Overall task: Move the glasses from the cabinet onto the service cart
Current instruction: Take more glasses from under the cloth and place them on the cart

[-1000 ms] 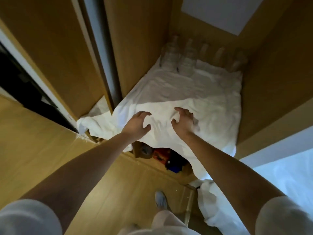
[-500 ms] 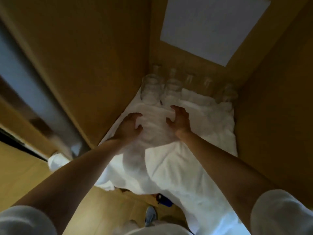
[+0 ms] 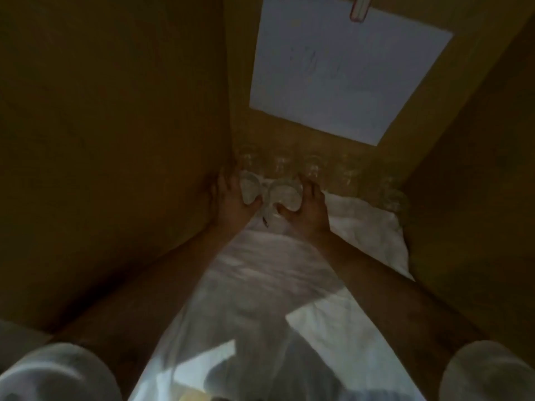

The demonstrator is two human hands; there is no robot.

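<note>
Half a second ago my hands were spread above the crumpled white cloth (image 3: 362,224). Now my left hand (image 3: 231,202) wraps one clear drinking glass (image 3: 249,187) and my right hand (image 3: 311,211) a second clear glass (image 3: 285,195), at the cloth's far left corner. I judge the pick-up has begun. Both stand upright, long axes vertical; blur hides which way the rims face.

A white sheet of paper (image 3: 341,70) hangs flat at the upper right, with faint marks too blurred to read. A small pale pinkish clip-like piece (image 3: 360,8) sits at its top edge. Below, a crumpled white cloth (image 3: 367,224) lies spread out, running down to the bottom edge of the view.
</note>
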